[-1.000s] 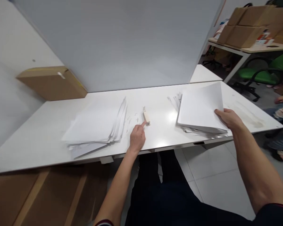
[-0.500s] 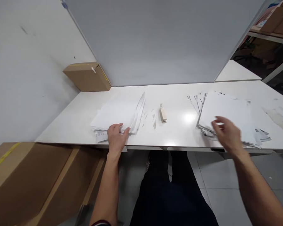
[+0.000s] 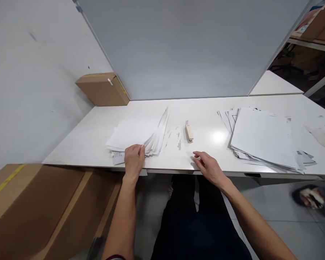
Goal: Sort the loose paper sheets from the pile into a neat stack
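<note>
My left hand [image 3: 134, 159] is at the near edge of the left paper stack [image 3: 137, 128], thumb and fingers pinched on a sheet's corner. Several sheets on that stack's right side are lifted and fanned. My right hand [image 3: 209, 167] hovers over the table's front edge, fingers apart, holding nothing. A cream stapler [image 3: 189, 133] lies on the table just beyond it. To the right sits a second, untidy paper stack [image 3: 262, 139], apart from both hands.
The white table [image 3: 78, 141] backs onto a grey-white panel [image 3: 189, 54]. A cardboard box [image 3: 103, 89] stands at the back left corner, and larger cardboard boxes [image 3: 40, 202] are below at left. Someone's shoe [image 3: 311, 198] shows blurred on the floor at right.
My right hand has left the right stack and moved left to the table's middle. My left thumb and fingers have closed on a sheet's corner. A shoe has appeared at lower right.
</note>
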A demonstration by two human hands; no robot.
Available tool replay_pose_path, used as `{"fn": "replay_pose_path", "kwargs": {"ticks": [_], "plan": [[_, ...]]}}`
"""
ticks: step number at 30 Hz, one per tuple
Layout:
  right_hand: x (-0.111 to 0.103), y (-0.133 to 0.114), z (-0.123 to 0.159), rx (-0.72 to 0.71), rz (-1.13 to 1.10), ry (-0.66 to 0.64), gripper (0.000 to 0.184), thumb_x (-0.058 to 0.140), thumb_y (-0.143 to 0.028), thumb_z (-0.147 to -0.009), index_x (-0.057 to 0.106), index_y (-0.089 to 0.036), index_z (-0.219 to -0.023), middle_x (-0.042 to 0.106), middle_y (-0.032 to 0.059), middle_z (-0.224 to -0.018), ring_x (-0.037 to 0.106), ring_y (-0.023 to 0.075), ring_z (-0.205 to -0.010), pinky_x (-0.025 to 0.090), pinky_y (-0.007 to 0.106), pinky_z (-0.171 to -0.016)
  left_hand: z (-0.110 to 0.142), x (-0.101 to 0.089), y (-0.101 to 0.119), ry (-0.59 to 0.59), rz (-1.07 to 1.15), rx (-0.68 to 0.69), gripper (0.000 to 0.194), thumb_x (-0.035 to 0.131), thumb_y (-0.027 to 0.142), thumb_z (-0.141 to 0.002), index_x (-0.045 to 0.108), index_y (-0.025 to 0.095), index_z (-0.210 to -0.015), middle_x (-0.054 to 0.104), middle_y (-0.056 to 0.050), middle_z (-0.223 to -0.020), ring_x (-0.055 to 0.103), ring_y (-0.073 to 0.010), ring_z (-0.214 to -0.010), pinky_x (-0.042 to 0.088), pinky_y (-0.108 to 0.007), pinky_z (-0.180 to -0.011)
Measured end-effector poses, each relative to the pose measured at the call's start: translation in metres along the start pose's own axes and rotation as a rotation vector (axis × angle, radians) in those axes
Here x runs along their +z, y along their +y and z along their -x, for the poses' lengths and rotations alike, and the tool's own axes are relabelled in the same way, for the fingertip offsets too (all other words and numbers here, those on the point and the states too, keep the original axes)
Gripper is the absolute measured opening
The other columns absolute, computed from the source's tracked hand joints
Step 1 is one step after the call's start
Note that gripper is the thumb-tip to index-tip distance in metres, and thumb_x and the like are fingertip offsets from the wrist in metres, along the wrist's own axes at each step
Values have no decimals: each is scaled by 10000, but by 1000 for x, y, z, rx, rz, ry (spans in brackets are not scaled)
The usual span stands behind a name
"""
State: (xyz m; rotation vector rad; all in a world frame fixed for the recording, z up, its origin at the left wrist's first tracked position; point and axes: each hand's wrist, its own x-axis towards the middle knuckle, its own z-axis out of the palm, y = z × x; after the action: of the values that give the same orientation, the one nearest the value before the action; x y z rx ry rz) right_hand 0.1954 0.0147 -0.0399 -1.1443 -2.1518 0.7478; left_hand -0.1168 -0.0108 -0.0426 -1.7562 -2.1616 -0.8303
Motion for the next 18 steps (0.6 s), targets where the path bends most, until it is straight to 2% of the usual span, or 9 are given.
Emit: {"fn": "replay_pose_path", "kwargs": {"ticks": [5,8,10,12,13,15,17,18], "plan": [[-2,0,-1,37,-55,-4,298,384,-338,-908,518,-209,-1141,604,90,-986,595,187,-761,485,340,-702,-18,-9,3,44,111,-258,235,466,357,-823,597,174,-753,561,-33,-673,504,-182,-685,408,-307,-682],[-2,-8,-4,94,-156,9,312,420,-385,-886,548,-214,-1114,618,84,-968,584,176,-715,487,344,-685,-22,-20,18,97,217,-287,238,476,376,-825,587,177,-757,558,-13,-677,503,-154,-654,412,-281,-654],[0,-16,-8,187,-331,-8,337,448,-437,-865,567,-213,-1086,632,77,-939,591,172,-698,496,337,-666,-17,-28,40,151,229,-198,227,473,359,-839,582,175,-763,583,-28,-728,523,-160,-715,421,-290,-697],[4,-26,-16,305,-629,-61,401,436,-496,-854,549,-201,-1101,634,82,-955,614,172,-711,512,328,-651,-4,-33,71,158,208,-11,197,467,313,-854,584,172,-783,608,-57,-794,531,-184,-821,417,-321,-781],[7,-29,-21,361,-789,-95,436,418,-520,-853,533,-191,-1114,631,91,-979,624,173,-721,520,325,-647,4,-34,88,115,217,102,177,461,281,-861,588,172,-804,617,-65,-811,531,-191,-846,411,-335,-805],[12,-33,-29,441,-1002,-134,463,428,-537,-838,522,-170,-1105,631,101,-1000,631,175,-740,525,316,-648,24,-34,120,-54,262,340,148,463,238,-863,600,183,-859,638,-63,-844,539,-202,-882,402,-357,-834],[14,-30,-33,483,-1007,-96,412,546,-496,-779,550,-162,-1021,649,78,-934,623,170,-741,514,290,-645,43,-32,141,-174,314,481,179,535,304,-831,602,205,-965,647,-66,-970,524,-240,-996,390,-388,-871],[13,-27,-32,498,-961,-58,375,611,-458,-737,562,-163,-962,655,58,-877,618,167,-728,505,275,-632,51,-31,145,-195,349,496,219,559,331,-816,597,215,-998,646,-64,-998,520,-249,-1016,389,-396,-881]]}}
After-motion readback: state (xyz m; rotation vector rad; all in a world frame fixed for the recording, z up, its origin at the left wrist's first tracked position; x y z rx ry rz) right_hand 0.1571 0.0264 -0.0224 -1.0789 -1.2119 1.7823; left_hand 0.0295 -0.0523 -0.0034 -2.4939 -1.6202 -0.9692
